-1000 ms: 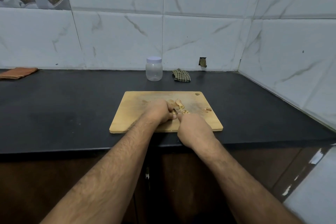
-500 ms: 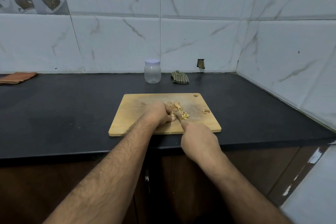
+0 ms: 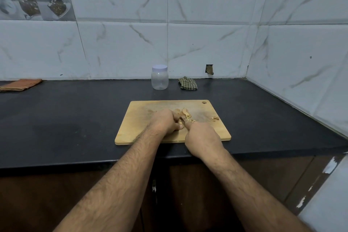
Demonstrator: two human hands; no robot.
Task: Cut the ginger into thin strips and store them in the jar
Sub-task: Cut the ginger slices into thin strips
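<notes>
A: What is carried by the counter (image 3: 75, 118)?
B: A wooden cutting board (image 3: 139, 130); behind it, a lidded jar (image 3: 159, 77), seemingly unmoved.

A: How are the hands set?
B: The left hand (image 3: 163, 122) is curled over ginger (image 3: 185, 113) mid-board. The right hand (image 3: 202, 135), drawn slightly forward since half a second ago, is closed round a knife (image 3: 182, 119).
</notes>
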